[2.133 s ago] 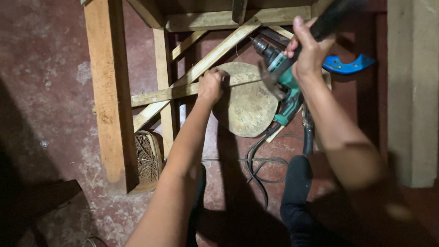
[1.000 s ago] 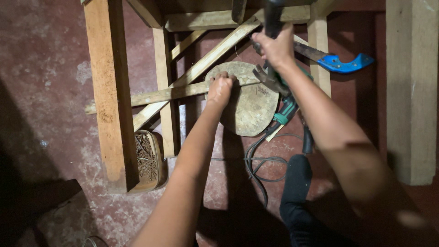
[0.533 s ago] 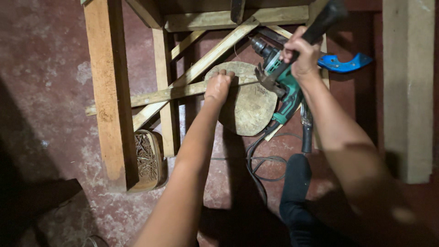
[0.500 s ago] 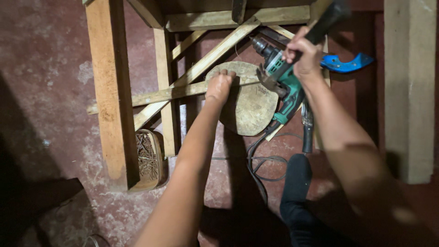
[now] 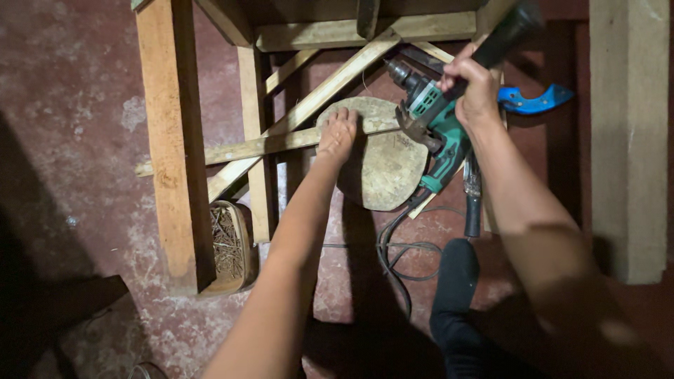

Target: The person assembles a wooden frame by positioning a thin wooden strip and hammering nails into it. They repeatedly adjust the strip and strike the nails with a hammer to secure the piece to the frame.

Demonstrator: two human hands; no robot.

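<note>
Since the frames a second ago, when the right hand was lowered over the round wooden block, the right hand (image 5: 476,90) has lifted back up and now holds the hammer raised, much as it did half a second ago; the left hand has stayed put. The hammer (image 5: 449,98) is gripped in a closed fist around its dark handle, which slants up toward the top right, with the metal head hanging low just above the thin wooden slat (image 5: 260,146). That slat lies nearly level across the wooden frame (image 5: 168,147), and the left hand (image 5: 338,133) presses on it with fingers bent down over its right end, touching both the slat and the edge of the round wooden block (image 5: 382,158) beneath. A green power drill (image 5: 437,126) rests on the block just under the raised hammer, its dark cord (image 5: 397,245) looping over the red floor (image 5: 84,84). A diagonal brace (image 5: 309,105) crosses the frame above the slat. Behind the right hand a blue saw handle (image 5: 533,98) shows. Down by the foot of the left frame post sits a small container of nails (image 5: 226,245).
</note>
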